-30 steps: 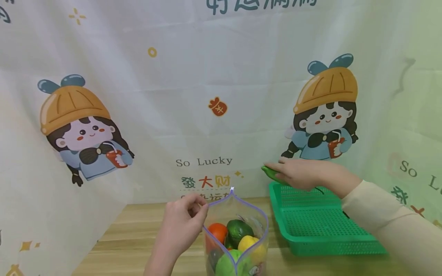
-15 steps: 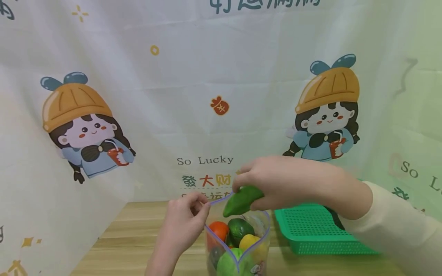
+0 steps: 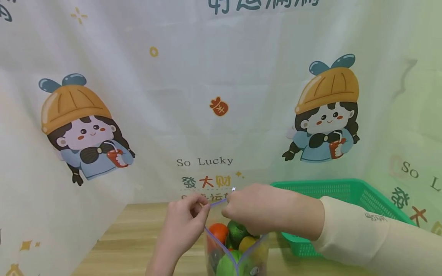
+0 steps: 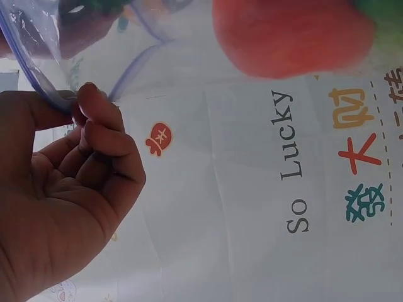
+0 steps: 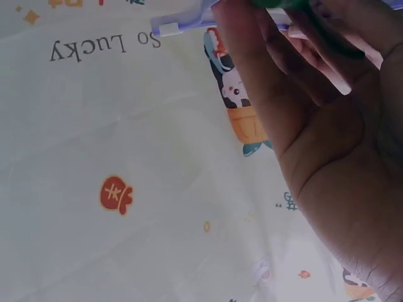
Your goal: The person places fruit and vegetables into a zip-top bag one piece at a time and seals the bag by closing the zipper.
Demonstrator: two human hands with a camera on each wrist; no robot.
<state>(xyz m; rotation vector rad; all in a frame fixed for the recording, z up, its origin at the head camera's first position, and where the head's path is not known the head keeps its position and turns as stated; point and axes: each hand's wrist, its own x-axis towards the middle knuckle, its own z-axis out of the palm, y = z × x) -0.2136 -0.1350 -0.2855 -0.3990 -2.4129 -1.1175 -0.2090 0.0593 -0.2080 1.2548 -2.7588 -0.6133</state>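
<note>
A clear zip bag with a purple-edged mouth stands upright on the table. My left hand pinches the left side of its rim between thumb and fingers. Over the mouth, my right hand holds a green pepper, which the back of that hand hides in the head view; its curved stem shows in the right wrist view. Inside the bag lie a red tomato, a dark green avocado-like piece, a yellow lemon-like fruit and a pale green round one.
Right of the bag, a green plastic basket stands on the wooden table, partly behind my right forearm. A printed cloth hangs behind the table and along its sides.
My right hand has brought the green pepper leftward from above the basket and down to the bag's mouth. The left hand has kept its pinch on the rim.
</note>
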